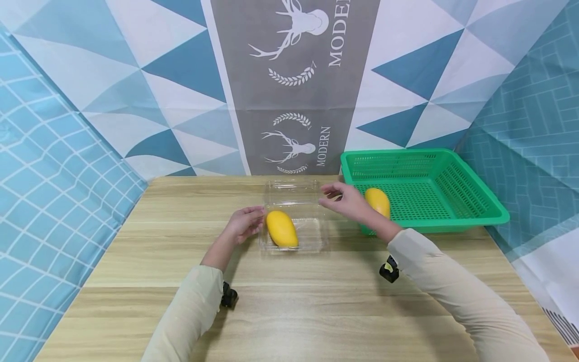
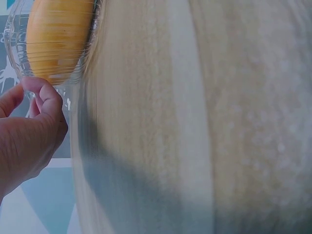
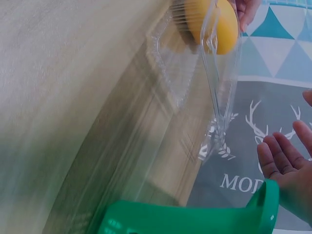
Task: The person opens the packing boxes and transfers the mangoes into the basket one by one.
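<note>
One mango (image 1: 281, 229) lies in the clear box (image 1: 312, 231), another (image 1: 378, 201) in the basket (image 1: 443, 223).

Cream slvs (image 1: 461, 296), prob. blk cams (image 1: 229, 295)

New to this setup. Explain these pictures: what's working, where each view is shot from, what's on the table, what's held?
No robot: a person works bare-handed. One picture is shot from the head, looking forward and down; the others from each wrist. On the wooden table stand an open clear container with a yellow fruit inside, and a green basket with another yellow fruit. The left hand is at the container's edge; whether it grips is unclear. The right hand holds nothing.
</note>
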Available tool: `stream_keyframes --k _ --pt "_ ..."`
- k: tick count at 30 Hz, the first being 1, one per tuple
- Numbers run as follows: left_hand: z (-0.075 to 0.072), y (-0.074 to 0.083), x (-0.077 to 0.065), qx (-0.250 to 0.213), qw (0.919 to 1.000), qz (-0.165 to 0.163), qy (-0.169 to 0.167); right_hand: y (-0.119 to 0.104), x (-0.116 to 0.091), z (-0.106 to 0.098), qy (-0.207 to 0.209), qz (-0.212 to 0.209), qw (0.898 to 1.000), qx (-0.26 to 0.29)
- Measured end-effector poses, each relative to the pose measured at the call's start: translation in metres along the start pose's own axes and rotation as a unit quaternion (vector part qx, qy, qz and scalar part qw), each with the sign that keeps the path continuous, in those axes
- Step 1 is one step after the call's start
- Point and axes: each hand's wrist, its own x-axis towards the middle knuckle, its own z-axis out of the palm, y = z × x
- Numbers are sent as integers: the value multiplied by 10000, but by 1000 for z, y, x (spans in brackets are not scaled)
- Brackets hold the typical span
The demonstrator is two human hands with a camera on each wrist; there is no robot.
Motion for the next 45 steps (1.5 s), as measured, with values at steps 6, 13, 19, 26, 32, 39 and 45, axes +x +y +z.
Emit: stream_keyframes --k 6,13,19,26,32,39,45 --pt "0 -1 -1 -17 10000 18 -18 0 0 7 -85 -50 9999 46" --pt "1 0 -1 -55 10000 23 -9 -1 0 9 -104 -60 9999 14" --pt "1 -1 0 -58 10000 25 29 0 0 14 -130 -24 9999 -23" --pt "0 -3 0 -54 10000 3 -2 -1 0 22 -205 11 9997 105" --pt "1 -3 0 -60 10000 2 48 0 1 28 -214 -2 9996 177" --pt "2 -1 -2 -82 10000 5 49 3 5 35 -153 -98 9996 217" --pt "3 0 -2 -53 10000 22 47 2 4 41 -174 -57 9994 287"
